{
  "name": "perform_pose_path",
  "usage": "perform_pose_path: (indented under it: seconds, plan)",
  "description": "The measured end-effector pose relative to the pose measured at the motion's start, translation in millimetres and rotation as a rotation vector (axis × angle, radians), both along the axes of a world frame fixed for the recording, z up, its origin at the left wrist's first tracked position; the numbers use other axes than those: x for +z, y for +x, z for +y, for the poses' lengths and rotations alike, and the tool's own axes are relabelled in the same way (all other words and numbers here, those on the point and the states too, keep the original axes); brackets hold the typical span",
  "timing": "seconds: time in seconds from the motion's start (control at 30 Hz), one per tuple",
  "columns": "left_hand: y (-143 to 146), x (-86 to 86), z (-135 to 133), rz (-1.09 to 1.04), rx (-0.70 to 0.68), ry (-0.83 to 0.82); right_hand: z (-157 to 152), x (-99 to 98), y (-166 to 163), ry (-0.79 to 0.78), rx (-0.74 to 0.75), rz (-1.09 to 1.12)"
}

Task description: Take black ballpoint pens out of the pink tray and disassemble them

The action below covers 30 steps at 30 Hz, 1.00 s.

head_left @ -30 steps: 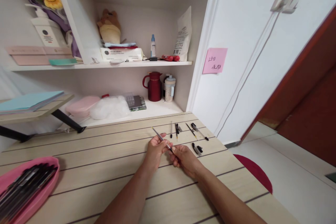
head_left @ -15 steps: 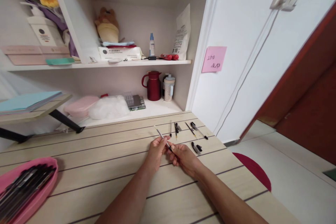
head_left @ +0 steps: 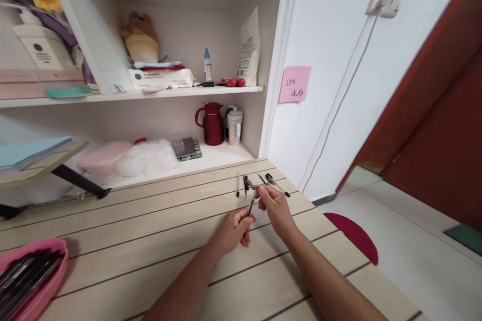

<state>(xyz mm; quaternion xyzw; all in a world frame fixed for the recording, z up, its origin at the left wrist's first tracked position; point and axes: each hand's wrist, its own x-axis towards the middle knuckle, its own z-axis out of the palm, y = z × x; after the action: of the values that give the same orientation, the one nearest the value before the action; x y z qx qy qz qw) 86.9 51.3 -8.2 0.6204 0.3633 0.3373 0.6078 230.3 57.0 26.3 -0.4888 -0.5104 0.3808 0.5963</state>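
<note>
Between my two hands runs a slim pen refill [head_left: 251, 204], dark along its length with a yellowish part near the top. My left hand [head_left: 234, 230] is closed round its lower end; whether a pen barrel is also inside that fist is hidden. Thumb and fingertips of my right hand [head_left: 274, 208] pinch the upper end. Just beyond the hands lie pen parts: a clear barrel with a black end [head_left: 238, 185], a dark refill [head_left: 246, 188] with a cap beside it, and a clear pen piece [head_left: 278, 185] with black ends. My right hand partly covers others.
At the lower left stands a pink tray [head_left: 62, 256] full of black pens. A small raised stand [head_left: 71, 153] with papers is at the left. Behind the tabletop, a shelf holds a red jug [head_left: 213, 125] and a light cup [head_left: 235, 128].
My right hand has moved up from the pen's lower end and now pinches the refill's top. My left hand has dropped below it. The view has shifted slightly to the right.
</note>
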Motion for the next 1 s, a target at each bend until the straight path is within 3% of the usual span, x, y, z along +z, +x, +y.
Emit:
perform_pose_path:
  seconds: [0.13,0.3,0.37,0.5,0.6,0.73,1.0]
  plan:
    - [2,0.6,-3,0.042,-0.006,0.027,0,5.4,7,0.007,-0.023,0.032]
    - [3,5.4,-7,0.14,-0.032,0.059,-3,16.1,17,0.116,-0.169,0.118]
    - [3,7.6,-8,0.188,-0.024,0.161,-5,23.0,22,0.177,-0.246,0.194]
    - [-1,11.7,-5,0.279,0.12,0.541,-8,35.6,35,0.33,-0.42,0.348]
    - [-5,11.8,0,0.353,0.231,0.648,-8,39.7,43,0.402,-0.469,0.403]
    - [-9,9.0,5,0.334,0.286,0.636,-5,37.5,47,0.346,-0.403,0.372]
    - [-11,4.0,8,0.348,0.323,0.685,-5,29.4,31,0.19,-0.113,0.236]
